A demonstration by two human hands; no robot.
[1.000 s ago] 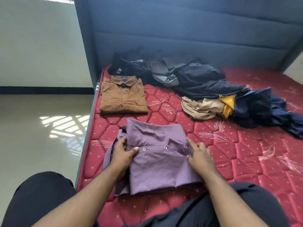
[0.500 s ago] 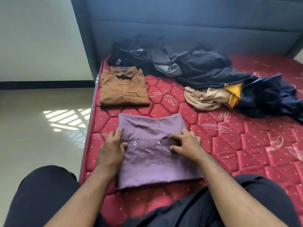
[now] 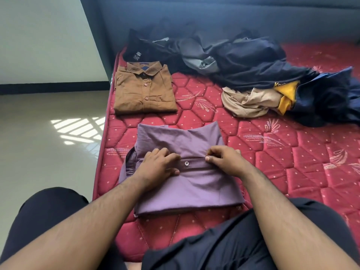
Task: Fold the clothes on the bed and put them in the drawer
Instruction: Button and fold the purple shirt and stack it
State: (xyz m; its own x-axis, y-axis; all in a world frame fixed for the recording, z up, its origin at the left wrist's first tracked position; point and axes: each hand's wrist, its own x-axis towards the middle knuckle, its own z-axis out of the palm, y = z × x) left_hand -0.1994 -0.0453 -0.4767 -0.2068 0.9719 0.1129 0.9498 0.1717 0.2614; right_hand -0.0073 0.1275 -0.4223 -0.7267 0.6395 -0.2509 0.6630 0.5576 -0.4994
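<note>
A purple shirt [image 3: 187,193] lies folded into a rectangle on the red mattress [image 3: 292,172] right in front of me. My left hand [image 3: 159,164] rests flat on its button strip, fingers bent. My right hand [image 3: 224,160] pinches the same strip just right of a button. A brown shirt [image 3: 144,90] lies folded behind it, near the left edge. Unfolded clothes lie beyond: a dark pile [image 3: 233,55], a beige garment [image 3: 249,102], and a navy and yellow one [image 3: 321,98]. No drawer is in view.
The grey padded headboard [image 3: 214,16] stands behind the pile. The mattress's left edge [image 3: 101,152] drops to a pale tiled floor [image 3: 48,143] with a sunlit patch. My legs in black trousers [image 3: 233,240] fill the bottom of the view.
Both hands moved inward along the purple shirt's button strip, from its outer ends toward the middle. The right hand now pinches the strip. The view tilted slightly downward.
</note>
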